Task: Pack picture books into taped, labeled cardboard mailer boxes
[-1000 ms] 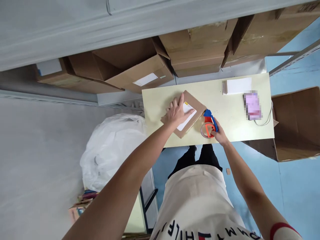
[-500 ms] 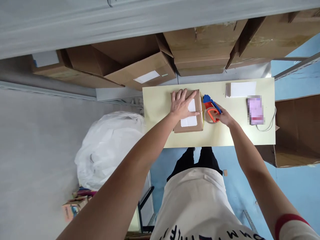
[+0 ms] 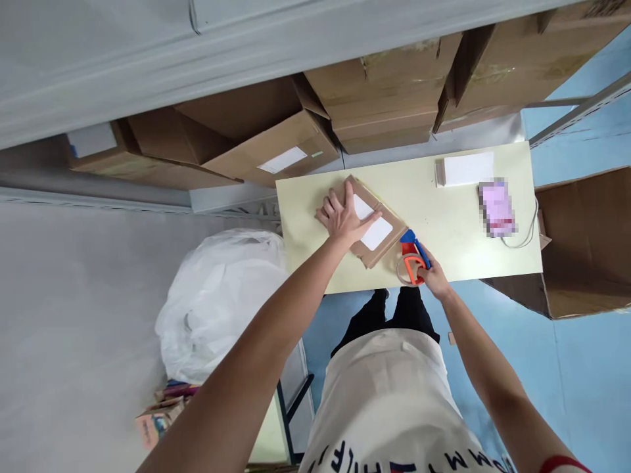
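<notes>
Hands on the table: two; the left hand [image 3: 341, 217] lies spread over the parcel without clenching it, thumb across the label, while the right hand [image 3: 434, 276] is closed around the tape dispenser's handle.
Parcels: one cardboard parcel [image 3: 379, 205], on the left half of the cream table [image 3: 458, 230].
Dispensers: one tape dispenser [image 3: 410, 248], just beside the parcel's right corner, at the table's near edge; whether the two touch is hard to tell.
Other tabletop items: one white box [image 3: 468, 169] at the far right, one pixelated purple item [image 3: 497, 207] nearer and further right, one pale cable [image 3: 530, 233] beside it.
Cartons: one large open carton [image 3: 586, 243] right of the table; at least four cardboard boxes [image 3: 384, 92] along the far side.
Bags: one bulging white plastic bag [image 3: 217, 302], left of the table.
Parcel looks: plain brown, boxy, with one white rectangular label [image 3: 377, 234] and a yellowish strip along the far-right edge.
Dispenser looks: blue head and handle, red and orange body, a ring-shaped roll.
Parcel direction: set askew, long axis from far left to near right; the label follows it.
Dispenser direction: blue head toward the far left, handle running back toward the near right.
</notes>
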`<state>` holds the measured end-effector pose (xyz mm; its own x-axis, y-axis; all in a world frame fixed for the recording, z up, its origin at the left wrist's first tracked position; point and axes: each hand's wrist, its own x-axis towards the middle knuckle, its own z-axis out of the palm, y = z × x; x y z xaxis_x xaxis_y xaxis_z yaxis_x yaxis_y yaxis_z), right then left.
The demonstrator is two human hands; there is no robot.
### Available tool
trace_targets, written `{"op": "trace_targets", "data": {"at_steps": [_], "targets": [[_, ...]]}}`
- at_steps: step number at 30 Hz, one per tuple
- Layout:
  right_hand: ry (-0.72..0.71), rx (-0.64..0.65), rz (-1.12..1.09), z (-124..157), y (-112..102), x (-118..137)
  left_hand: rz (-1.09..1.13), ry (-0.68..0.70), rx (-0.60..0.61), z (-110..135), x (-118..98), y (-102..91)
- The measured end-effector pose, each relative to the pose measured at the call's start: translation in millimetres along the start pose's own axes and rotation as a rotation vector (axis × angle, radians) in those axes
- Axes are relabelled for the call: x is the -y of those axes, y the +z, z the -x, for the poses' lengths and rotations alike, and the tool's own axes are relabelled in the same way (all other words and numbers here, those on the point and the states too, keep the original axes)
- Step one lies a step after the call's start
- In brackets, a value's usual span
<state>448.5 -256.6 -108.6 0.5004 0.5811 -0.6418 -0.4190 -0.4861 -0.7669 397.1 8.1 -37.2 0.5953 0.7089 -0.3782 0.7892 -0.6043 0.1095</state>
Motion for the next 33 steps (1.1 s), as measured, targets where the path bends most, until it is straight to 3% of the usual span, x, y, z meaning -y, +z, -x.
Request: {"op": "trace_targets", "data": {"at_steps": [3,7,10,15,19,26,29,33], "targets": [[-0.029,0.019,-0.014,-41,-14,36,-0.038,0.025,0.020,11,10,0.0],[0.060,0.149,0.071,-86,-30,85,-0.096,0.339,0.054,11,6,-5.5],[0.037,0.198,0.194,-98,-32,101,-0.062,0.433,0.051,4,-3,-6.7],[-0.003,0.241,0.269,-60,-43,66,-0.032,0.376,0.030,2,-8,-1.9],[-0.005,0.328,0.646,-15,-50,39,-0.006,0.391,0.006,2,-5,3.1],[-0.325,0.521,1.251,-14,11,77,0.077,0.426,-0.053,-2,-3,14.4],[-0.313,0.512,1.202,-5,9,86,0.142,0.449,-0.035,-6,2,13.5],[-0.245,0.348,0.945,17,-33,94,0.379,0.473,0.044,-10,17,6.6]]}}
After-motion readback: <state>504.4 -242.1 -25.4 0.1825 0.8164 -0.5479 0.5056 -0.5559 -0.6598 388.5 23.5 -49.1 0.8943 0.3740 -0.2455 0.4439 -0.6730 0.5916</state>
